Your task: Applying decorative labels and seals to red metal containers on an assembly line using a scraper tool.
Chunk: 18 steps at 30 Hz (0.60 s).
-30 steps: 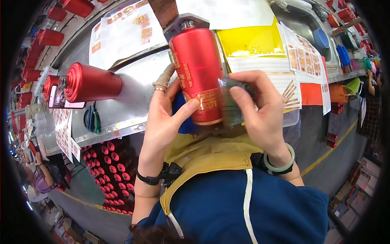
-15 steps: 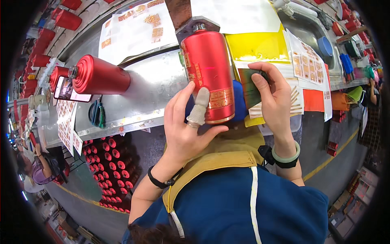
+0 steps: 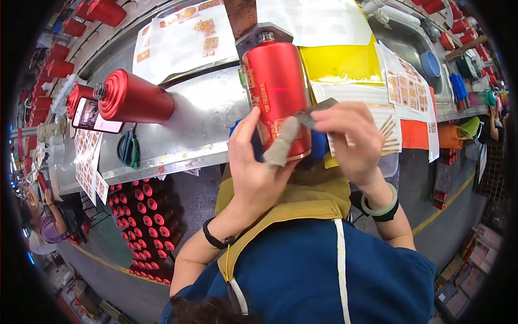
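Observation:
A red bottle (image 3: 278, 67) with a bare glass neck and gold labels lies in front of me, its base toward me. My left hand (image 3: 251, 170) grips it near the base; a pale cloth finger cot (image 3: 283, 141) covers one finger, which presses on the bottle's label area. In my right hand (image 3: 353, 140), slightly blurred, is a thin dark flat scraper (image 3: 319, 112), its edge against the bottle by the covered fingertip. Part of the lower gold label is hidden by my fingers. Something blue (image 3: 319, 143) shows beneath the bottle.
Another red bottle (image 3: 137, 100) lies at left beside a phone (image 3: 97, 116) and scissors (image 3: 128, 148). Label sheets (image 3: 189, 40) lie behind, with more (image 3: 407, 86) at right near a yellow sheet (image 3: 342, 65). Several red bottles (image 3: 145, 221) stand below the metal table's edge.
My right hand has moved left with the dark scraper, bringing it onto the bottle. My left hand's covered finger has shifted right across the label, and its thumb has tucked in against the base.

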### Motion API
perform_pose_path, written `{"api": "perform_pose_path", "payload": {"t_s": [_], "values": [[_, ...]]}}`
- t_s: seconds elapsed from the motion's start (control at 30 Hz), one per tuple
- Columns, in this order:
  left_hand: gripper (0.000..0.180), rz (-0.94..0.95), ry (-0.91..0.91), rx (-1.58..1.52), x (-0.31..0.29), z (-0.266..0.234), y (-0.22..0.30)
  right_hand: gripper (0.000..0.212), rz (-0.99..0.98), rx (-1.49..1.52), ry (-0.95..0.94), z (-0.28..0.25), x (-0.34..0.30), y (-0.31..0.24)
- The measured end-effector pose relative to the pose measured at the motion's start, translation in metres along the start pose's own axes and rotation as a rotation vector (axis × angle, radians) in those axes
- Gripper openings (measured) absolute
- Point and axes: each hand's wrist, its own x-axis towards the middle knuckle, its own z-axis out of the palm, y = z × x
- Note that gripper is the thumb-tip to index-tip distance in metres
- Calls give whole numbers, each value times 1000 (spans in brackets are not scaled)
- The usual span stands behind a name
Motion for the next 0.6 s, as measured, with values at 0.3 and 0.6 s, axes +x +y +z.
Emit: {"api": "perform_pose_path", "payload": {"t_s": [0.3,0.6], "values": [[93,-157,54,-208,3,-5,-12,30,-179,-52,28,-10,21,-2],[120,-156,-128,-361,11,-13,-14,17,142,171,23,-20,9,-9]]}}
